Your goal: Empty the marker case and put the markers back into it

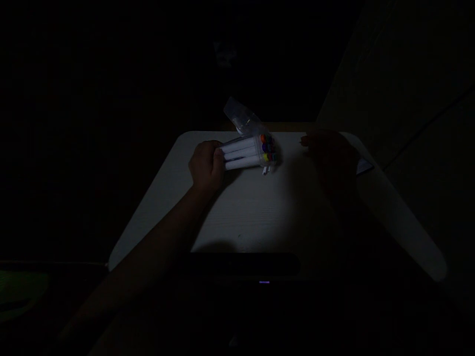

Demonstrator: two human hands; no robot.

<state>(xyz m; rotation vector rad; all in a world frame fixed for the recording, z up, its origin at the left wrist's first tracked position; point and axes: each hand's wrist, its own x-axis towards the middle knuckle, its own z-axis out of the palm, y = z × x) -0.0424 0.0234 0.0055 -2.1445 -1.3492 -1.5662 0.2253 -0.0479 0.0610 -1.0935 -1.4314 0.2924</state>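
Observation:
My left hand (206,167) is shut around the white barrels of a bundle of marker pens (241,153), which lie across the table's far half. Their orange, purple, yellow-green and other caps (267,150) point right, inside a clear plastic sleeve (242,117) that extends past the table's far edge. My right hand (330,163) rests in deep shadow to the right of the markers, apart from them. Its fingers reach left and seem to hold nothing, though the darkness hides detail.
A pale table (252,212) stands in a very dark room, lit mostly at its middle. A small white paper (364,167) shows at its right edge. A dark bar (241,264) with a small purple light (264,282) lies along the near side.

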